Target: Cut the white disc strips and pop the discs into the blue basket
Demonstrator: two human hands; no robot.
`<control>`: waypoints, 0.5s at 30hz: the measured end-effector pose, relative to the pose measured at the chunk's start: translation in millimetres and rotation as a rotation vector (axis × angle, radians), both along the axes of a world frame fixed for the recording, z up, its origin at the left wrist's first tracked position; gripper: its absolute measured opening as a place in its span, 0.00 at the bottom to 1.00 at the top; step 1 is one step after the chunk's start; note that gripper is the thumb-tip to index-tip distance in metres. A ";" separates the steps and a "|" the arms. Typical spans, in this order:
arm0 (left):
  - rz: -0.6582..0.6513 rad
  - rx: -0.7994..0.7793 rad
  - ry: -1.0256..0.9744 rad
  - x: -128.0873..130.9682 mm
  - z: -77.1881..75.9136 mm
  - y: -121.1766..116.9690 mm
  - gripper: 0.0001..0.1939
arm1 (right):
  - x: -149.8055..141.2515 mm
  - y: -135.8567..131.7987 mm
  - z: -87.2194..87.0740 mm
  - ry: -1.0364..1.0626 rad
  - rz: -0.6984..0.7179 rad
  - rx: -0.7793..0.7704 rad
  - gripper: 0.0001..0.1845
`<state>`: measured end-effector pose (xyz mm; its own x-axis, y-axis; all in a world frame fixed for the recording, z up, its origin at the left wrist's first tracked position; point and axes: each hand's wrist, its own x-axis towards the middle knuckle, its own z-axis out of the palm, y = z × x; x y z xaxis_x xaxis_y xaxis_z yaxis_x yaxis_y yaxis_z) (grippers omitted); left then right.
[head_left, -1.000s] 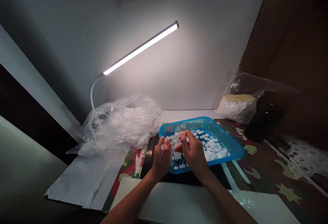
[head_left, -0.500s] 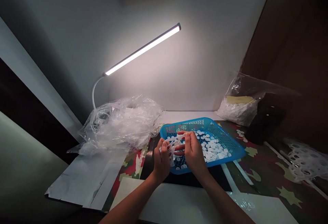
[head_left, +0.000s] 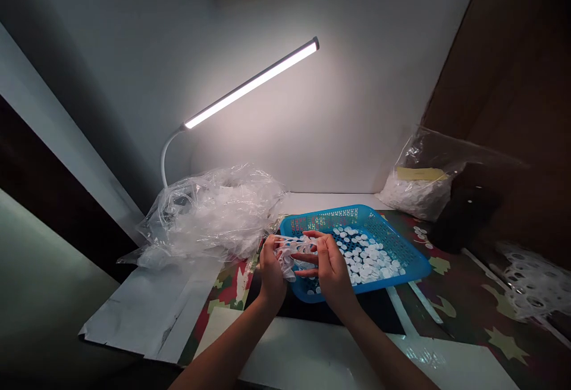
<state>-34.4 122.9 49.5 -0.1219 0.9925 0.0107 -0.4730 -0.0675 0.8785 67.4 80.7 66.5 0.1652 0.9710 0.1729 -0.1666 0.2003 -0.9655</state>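
Between my hands, over the near left part of a blue plastic basket (head_left: 422, 266), is a white sheet with round holes (head_left: 292, 254), crumpled and stretched. My left hand (head_left: 272, 274) is closed around its left end. My right hand (head_left: 329, 265) pinches its right side between thumb and index finger, while the other fingers reach out toward the left hand. Many small white discs (head_left: 375, 259) lie in the basket, mostly toward its right side. The hands hide part of the basket's left side.
A heap of clear plastic bags (head_left: 214, 214) sits on the left, below a lit lamp (head_left: 254, 84). At the back right stands a clear bag of white pieces (head_left: 414, 197). A dark object (head_left: 464, 211) and more holed white sheets (head_left: 535, 280) lie at right.
Both hands have shifted slightly, with the left hand moving left. The holed sheet is now stretched more widely between them, and the right fingers are more extended.
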 end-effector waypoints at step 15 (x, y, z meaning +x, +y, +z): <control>-0.151 -0.090 -0.258 -2.2 18.6 5.8 0.11 | -4.0 -5.3 1.6 0.092 -0.015 0.020 0.17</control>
